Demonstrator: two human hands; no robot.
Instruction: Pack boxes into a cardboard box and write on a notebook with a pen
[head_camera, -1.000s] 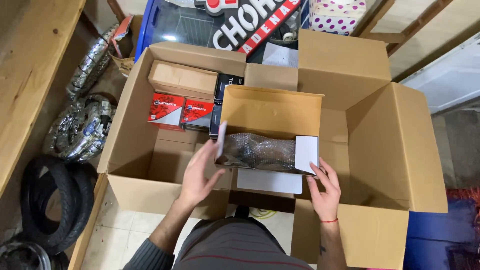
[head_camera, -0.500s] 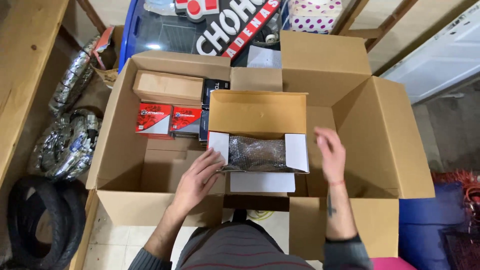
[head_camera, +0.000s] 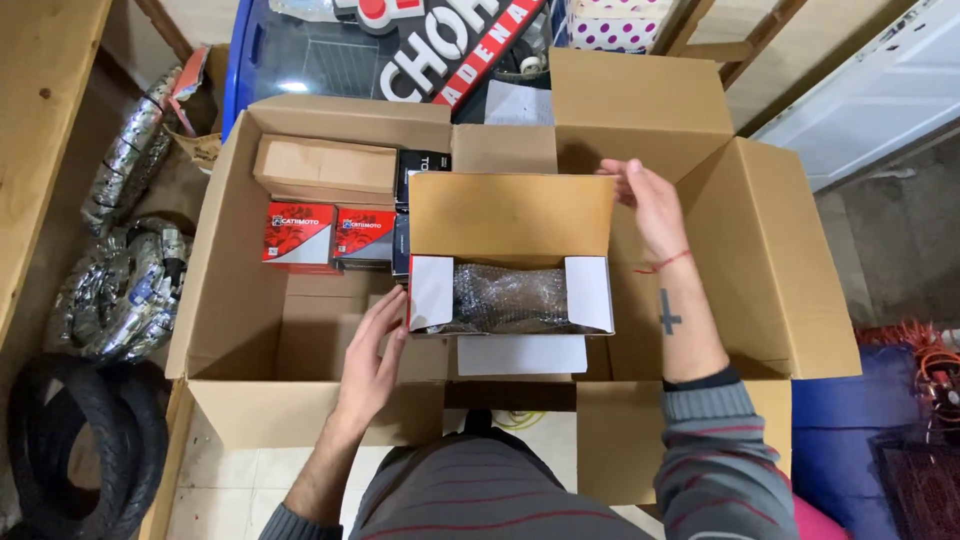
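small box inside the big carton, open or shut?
Open. The small box has its lid flap raised and white side flaps spread, with a bubble-wrapped item showing inside. The left hand touches its near corner.

An open small cardboard box (head_camera: 510, 255), lid up, holds a bubble-wrapped part (head_camera: 505, 298) at frame centre.

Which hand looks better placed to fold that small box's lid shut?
Probably the right hand: it is already at the raised lid. The left hand rests low beside the small box.
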